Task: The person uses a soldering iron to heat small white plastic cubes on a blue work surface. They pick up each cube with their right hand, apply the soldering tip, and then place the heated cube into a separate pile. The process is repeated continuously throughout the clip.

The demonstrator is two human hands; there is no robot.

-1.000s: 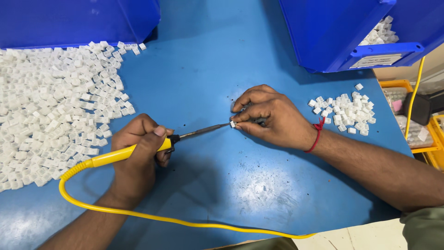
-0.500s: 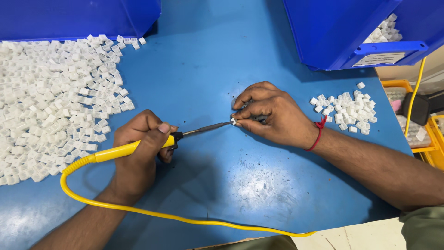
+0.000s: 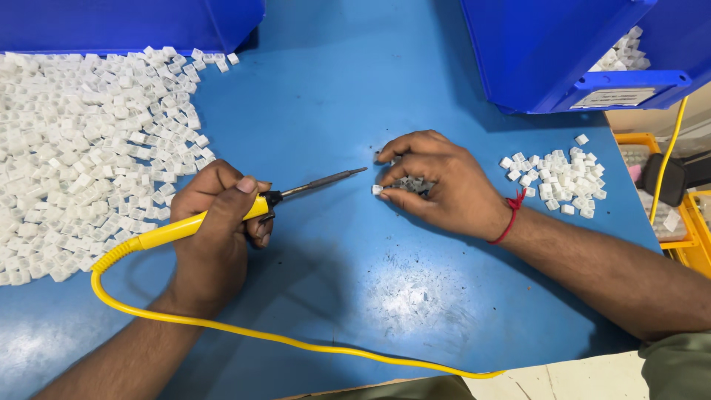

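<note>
My left hand [image 3: 218, 222] grips a yellow-handled soldering iron [image 3: 244, 211] whose dark metal tip [image 3: 337, 178] points right, a short gap from my right hand. My right hand [image 3: 437, 181] rests on the blue table [image 3: 333, 89] with its fingers curled over several small white plastic pieces [image 3: 407, 185]; one small white piece [image 3: 377, 190] sits at its fingertips. The iron's tip touches nothing.
A large spread of small white plastic pieces [image 3: 81, 155] covers the table's left side. A smaller pile [image 3: 555, 178] lies right of my right hand. Blue bins stand at the back left [image 3: 126, 22] and back right [image 3: 563, 52]. The iron's yellow cable [image 3: 296, 341] loops along the near edge.
The iron's tip was at the piece under my right fingers; now it has drawn back to the left and lifted off. My right hand has shifted slightly over the pieces.
</note>
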